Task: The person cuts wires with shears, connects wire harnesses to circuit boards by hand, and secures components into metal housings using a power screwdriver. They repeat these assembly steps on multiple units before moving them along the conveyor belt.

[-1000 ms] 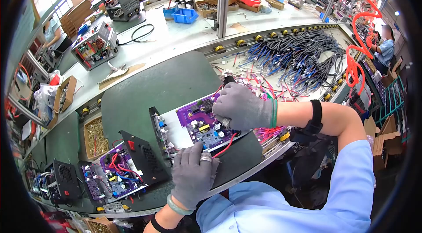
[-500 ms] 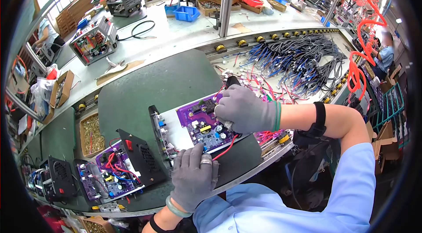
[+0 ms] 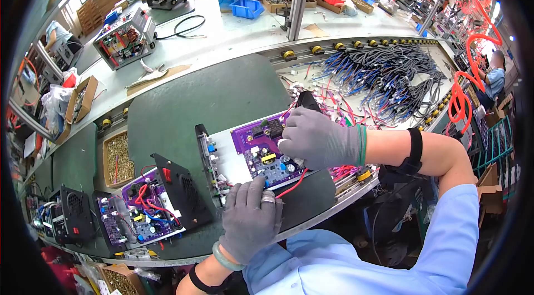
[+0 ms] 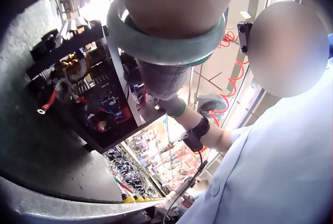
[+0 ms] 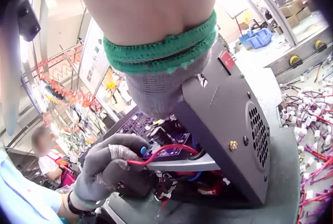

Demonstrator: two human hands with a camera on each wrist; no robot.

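1. Lower left: one open, black-panelled unit (image 3: 142,211).
2. Lower centre: gloved left hand (image 3: 251,214), fingers laid at another chassis's (image 3: 232,157) near edge.
3. Centre: that chassis's purple circuit board (image 3: 261,171).
4. Right of centre: gloved right hand (image 3: 324,138), fingers curled over the board; I can't tell what they pinch.

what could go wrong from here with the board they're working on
The red wire runs right up to the left hand, so it might snag and be tugged if that hand pulls away. The right hand sits low over the purple board, so it might knock or bend the exposed round components. Loose wires lie near the black panel and might get caught if it shifts that way.
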